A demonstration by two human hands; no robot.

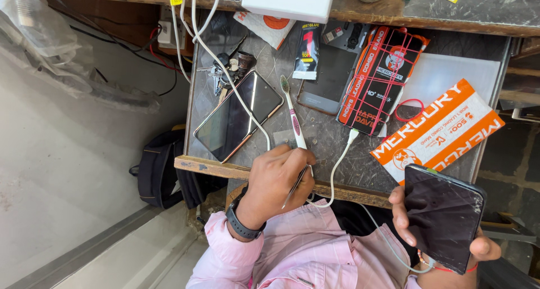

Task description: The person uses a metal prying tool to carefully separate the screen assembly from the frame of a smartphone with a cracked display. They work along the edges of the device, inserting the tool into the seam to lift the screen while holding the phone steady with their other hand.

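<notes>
My left hand (274, 177), with a black watch on its wrist, is closed around the pink handle of a white toothbrush (292, 111). The brush head points away over the bench. A thin metal tool (296, 187) also sticks out of that hand. My right hand (403, 220) holds a black smartphone (444, 224) with a cracked screen, face up, off the bench's near right corner. A white charging cable (337, 165) runs from the bench edge down toward that phone.
On the scratched grey bench (326, 134) lie another dark phone (239, 114), a phone back (332, 78), a black glue tube (307, 50), keys (224, 69), a black-and-orange packet (379, 81) and an orange packet (439, 131). A black bag (160, 171) sits on the floor at left.
</notes>
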